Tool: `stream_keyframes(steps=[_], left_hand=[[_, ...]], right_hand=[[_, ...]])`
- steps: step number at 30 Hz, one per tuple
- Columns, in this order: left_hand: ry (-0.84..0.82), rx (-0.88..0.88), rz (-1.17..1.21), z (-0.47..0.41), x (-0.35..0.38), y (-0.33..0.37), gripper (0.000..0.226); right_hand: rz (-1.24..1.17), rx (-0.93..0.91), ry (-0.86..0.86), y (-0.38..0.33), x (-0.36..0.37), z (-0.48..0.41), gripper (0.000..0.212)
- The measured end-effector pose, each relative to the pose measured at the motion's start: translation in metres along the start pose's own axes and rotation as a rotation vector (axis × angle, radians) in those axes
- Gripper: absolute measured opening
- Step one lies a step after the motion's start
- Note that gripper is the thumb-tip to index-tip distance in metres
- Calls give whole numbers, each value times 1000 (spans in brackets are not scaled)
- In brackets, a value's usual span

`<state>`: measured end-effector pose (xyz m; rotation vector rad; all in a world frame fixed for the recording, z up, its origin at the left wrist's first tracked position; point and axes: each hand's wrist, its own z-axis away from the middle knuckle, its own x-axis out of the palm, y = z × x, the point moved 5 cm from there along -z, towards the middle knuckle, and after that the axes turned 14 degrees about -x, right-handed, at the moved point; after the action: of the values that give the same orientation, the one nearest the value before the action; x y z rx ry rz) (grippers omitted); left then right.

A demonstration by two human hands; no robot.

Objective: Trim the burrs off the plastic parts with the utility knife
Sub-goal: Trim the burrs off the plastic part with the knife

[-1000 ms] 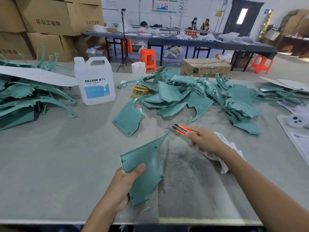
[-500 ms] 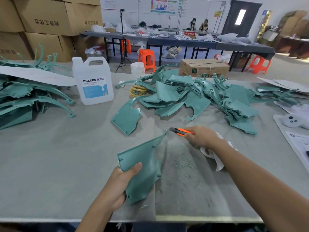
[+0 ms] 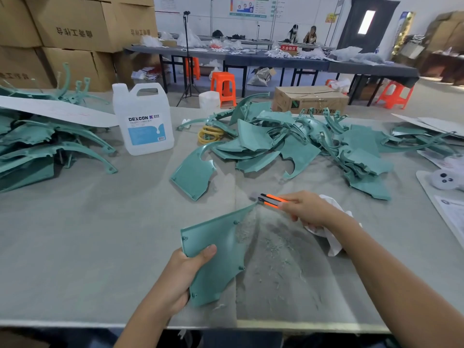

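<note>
My left hand (image 3: 179, 280) grips a flat teal plastic part (image 3: 221, 249) by its near left edge, holding it tilted above the grey table (image 3: 75, 247). My right hand (image 3: 308, 209) holds an orange and black utility knife (image 3: 270, 199), and also pinches a white cloth (image 3: 331, 237). The knife's blade end sits right at the part's pointed far tip. A loose teal part (image 3: 193, 172) lies just beyond, and a big heap of teal parts (image 3: 301, 146) covers the far middle of the table.
Teal shavings (image 3: 273, 249) litter the table under the part. A white DEXCON jug (image 3: 143, 119) stands at the far left, beside a second stack of teal parts (image 3: 37, 146). Papers and a small white toy (image 3: 444, 180) lie at the right edge. Cardboard boxes and orange stools stand behind.
The knife has moved left and down from above the part's tip to right at it. My left hand keeps the part in much the same place.
</note>
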<state>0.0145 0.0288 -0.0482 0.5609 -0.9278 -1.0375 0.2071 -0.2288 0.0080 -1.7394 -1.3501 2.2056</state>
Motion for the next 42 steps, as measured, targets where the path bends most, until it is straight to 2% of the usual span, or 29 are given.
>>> stream_keyframes(steps=[5, 8, 11, 15, 18, 20, 24, 26, 27, 29, 33, 34, 36, 38, 40, 42], left_hand=[[-4, 6, 39, 1, 0, -1, 34], [-3, 5, 30, 2, 0, -1, 36], [7, 9, 18, 3, 1, 1, 29], [20, 8, -15, 5, 1, 1, 26], [32, 5, -10, 6, 2, 1, 25], [42, 10, -16, 10, 4, 4, 29], [57, 19, -79, 21, 7, 9, 43], [40, 66, -113, 32, 7, 22, 41], [29, 116, -157, 41, 8, 31, 37], [89, 282, -419, 58, 8, 53, 27], [522, 702, -1221, 81, 7, 77, 17], [552, 734, -1354, 78, 8, 72, 28], [528, 685, -1509, 66, 8, 52, 54], [502, 621, -1610, 55, 7, 34, 63], [442, 583, -1697, 49, 7, 19, 78], [391, 412, -1755, 42, -2, 7, 99]], right_hand=[[210, 117, -56, 19, -8, -8, 21], [173, 82, -19, 23, -5, -5, 19], [173, 44, 72, 29, -1, 1, 20], [-122, 22, 162, 27, 5, 9, 20], [-252, 19, 139, 23, 13, 11, 23], [-188, 28, 98, 22, 17, 10, 22], [177, 113, 86, 24, 8, 4, 27], [110, 99, 113, 23, 10, 6, 22], [13, 91, 144, 22, 13, 8, 20], [-129, 84, 225, 19, 18, 15, 19], [-356, 114, 415, 13, 27, 28, 16], [-441, 136, 462, 10, 30, 32, 18], [-608, 170, 525, 2, 38, 38, 21], [-748, 177, 550, -10, 46, 42, 21], [-791, 162, 543, -20, 53, 46, 24], [-772, 140, 523, -28, 59, 47, 25]])
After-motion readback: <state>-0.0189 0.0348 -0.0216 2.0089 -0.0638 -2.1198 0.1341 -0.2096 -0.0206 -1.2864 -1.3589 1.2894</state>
